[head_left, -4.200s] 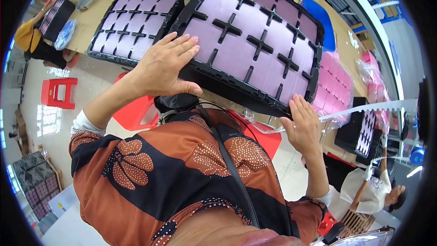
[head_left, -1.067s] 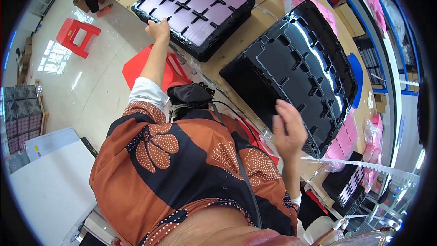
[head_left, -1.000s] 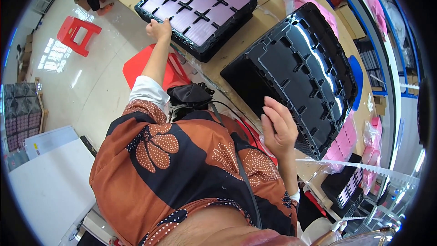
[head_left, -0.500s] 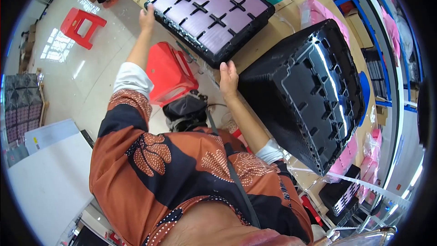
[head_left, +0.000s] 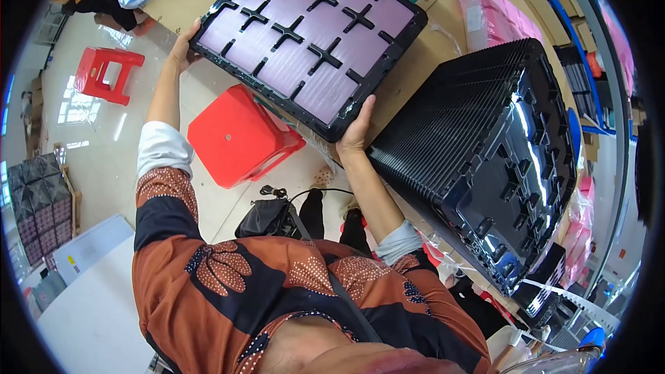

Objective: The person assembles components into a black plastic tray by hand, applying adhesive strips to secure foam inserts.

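Brown tabletop is stretching behind a black plastic tray with light purple squares. I'm watching the left hand curling around its left corner and the right hand cupping its near right corner, thumb up. Some tabletop is showing between the tray and a stack of black plastic trays. Near the front edge, a red plastic stool is standing on pale, shiny floor.
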### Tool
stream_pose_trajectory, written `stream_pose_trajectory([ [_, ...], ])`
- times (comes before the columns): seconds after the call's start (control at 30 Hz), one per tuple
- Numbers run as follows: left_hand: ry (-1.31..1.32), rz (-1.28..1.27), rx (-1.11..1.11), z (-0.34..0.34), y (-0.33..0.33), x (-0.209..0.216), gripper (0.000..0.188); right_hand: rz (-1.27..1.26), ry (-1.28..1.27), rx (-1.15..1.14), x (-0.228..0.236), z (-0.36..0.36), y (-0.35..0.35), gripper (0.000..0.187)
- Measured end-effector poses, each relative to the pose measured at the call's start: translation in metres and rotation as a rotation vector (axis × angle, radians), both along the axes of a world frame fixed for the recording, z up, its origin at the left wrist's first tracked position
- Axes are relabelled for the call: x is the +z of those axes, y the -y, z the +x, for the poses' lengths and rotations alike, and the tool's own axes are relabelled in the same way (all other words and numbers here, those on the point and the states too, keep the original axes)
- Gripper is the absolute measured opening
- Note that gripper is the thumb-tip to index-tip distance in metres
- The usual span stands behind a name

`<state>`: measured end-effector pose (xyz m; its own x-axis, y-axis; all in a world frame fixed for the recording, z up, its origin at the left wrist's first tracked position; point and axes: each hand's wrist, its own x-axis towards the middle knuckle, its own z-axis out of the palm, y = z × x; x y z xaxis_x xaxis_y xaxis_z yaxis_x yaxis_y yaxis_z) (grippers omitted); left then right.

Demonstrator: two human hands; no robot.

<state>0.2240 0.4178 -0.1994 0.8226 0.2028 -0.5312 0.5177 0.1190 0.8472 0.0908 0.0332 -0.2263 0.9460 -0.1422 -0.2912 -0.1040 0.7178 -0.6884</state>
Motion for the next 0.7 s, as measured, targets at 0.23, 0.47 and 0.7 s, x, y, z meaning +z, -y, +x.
stream_pose_trajectory([
  [0.23,0.008,0.026,-0.038,0.001,0.015,0.003,0.052,0.037,-0.069,0.018,0.024,-0.025,0.000,0.073],
  [0.47,0.073,0.040,0.061,-0.005,0.022,-0.013,0.055,-0.057,-0.076,0.040,0.010,-0.024,0.017,0.072],
  [0.7,0.013,0.095,0.111,-0.016,0.028,-0.007,0.065,-0.095,-0.097,0.059,0.003,-0.015,0.018,0.078],
])
